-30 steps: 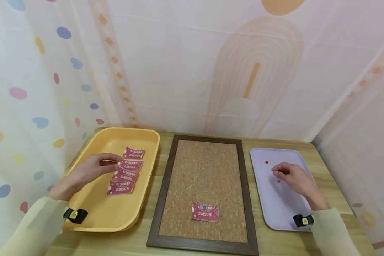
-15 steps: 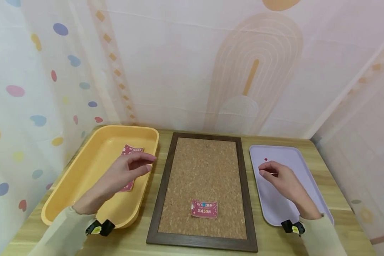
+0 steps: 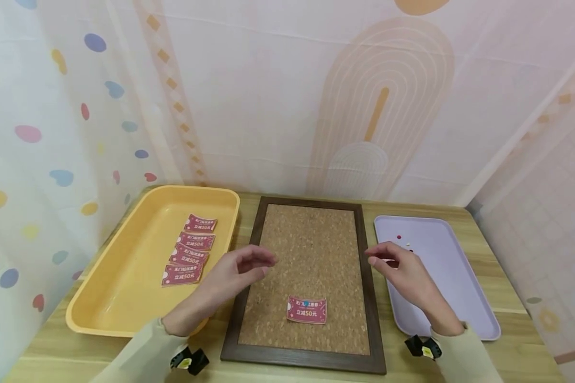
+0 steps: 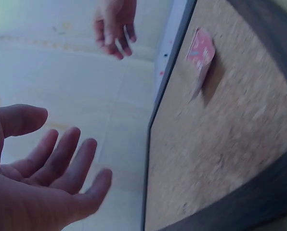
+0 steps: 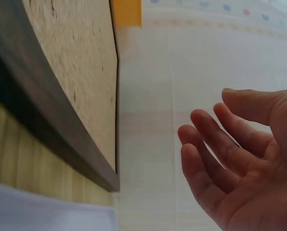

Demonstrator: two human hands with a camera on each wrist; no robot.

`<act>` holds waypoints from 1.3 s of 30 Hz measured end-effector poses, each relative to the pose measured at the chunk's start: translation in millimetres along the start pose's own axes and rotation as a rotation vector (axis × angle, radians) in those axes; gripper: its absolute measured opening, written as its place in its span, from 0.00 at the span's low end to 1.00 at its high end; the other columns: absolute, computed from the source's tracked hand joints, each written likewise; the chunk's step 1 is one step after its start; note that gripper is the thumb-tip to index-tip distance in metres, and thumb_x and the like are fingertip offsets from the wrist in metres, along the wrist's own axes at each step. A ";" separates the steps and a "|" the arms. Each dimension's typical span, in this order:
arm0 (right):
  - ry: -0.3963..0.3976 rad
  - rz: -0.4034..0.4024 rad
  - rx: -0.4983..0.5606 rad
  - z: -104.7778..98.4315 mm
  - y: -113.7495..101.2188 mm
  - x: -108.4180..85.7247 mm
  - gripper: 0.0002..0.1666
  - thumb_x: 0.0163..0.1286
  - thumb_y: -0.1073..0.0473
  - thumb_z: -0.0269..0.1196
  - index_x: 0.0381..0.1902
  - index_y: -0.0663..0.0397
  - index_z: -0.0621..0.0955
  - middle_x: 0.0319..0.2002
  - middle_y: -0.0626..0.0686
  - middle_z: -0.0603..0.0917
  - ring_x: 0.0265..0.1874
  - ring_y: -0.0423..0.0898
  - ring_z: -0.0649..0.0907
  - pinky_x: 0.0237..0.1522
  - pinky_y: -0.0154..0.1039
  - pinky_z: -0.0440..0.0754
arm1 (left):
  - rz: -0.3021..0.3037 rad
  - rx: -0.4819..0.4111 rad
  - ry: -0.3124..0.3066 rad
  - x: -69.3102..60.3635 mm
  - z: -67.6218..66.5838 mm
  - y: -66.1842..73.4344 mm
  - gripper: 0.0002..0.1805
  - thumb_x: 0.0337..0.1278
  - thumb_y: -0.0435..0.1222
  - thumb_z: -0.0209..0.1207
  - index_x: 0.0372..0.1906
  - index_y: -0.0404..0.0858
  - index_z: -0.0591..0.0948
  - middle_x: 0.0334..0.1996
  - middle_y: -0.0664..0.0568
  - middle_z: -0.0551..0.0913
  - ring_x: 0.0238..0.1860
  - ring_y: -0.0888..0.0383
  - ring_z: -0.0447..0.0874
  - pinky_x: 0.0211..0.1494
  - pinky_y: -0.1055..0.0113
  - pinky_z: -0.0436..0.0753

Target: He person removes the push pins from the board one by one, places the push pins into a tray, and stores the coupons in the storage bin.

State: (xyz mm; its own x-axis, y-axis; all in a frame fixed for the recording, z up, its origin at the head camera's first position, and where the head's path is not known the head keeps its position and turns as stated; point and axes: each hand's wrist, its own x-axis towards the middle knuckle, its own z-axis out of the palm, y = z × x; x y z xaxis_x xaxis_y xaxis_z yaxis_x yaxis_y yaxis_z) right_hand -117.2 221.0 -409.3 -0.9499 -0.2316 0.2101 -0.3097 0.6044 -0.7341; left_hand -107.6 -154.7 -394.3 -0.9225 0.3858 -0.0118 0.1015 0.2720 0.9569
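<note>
My left hand hovers over the left side of a dark-framed cork board, fingers loosely bent and thumb apart. Nothing lies between its fingers in the left wrist view. Above the board's right frame is my right hand; the right wrist view also has its fingers relaxed and holding nothing. Low on the cork sits a pink coupon with a small blue pin head at its upper middle. Its edge curls up from the cork in the left wrist view.
At the left, a deep yellow tray carries several pink coupons in an overlapping column. A shallow lavender tray at the right has small pins, among them a red pin and a whitish pin. A patterned curtain hangs behind.
My left hand has come right from above the yellow tray's coupons to the board. My right hand has shifted left from the lavender tray to the board's right edge. The coupons keep their places.
</note>
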 end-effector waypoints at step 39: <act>-0.296 -0.102 0.112 61.8 -33.1 9.4 0.07 0.75 0.61 0.65 0.46 0.57 0.86 0.43 0.49 0.87 0.43 0.43 0.85 0.48 0.40 0.85 | -0.239 -0.090 -0.127 6.9 46.2 -25.3 0.28 0.61 0.27 0.62 0.67 0.27 0.73 0.55 0.37 0.77 0.52 0.49 0.79 0.53 0.55 0.83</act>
State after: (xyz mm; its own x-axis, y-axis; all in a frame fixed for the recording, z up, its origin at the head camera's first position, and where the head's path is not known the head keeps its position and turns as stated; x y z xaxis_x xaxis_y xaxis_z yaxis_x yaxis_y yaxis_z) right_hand -113.2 151.7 -422.9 -0.8551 -0.5084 0.1015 -0.3807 0.4829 -0.7886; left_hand -99.3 -118.2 -431.9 -0.8617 0.4291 -0.2707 -0.1519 0.2909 0.9446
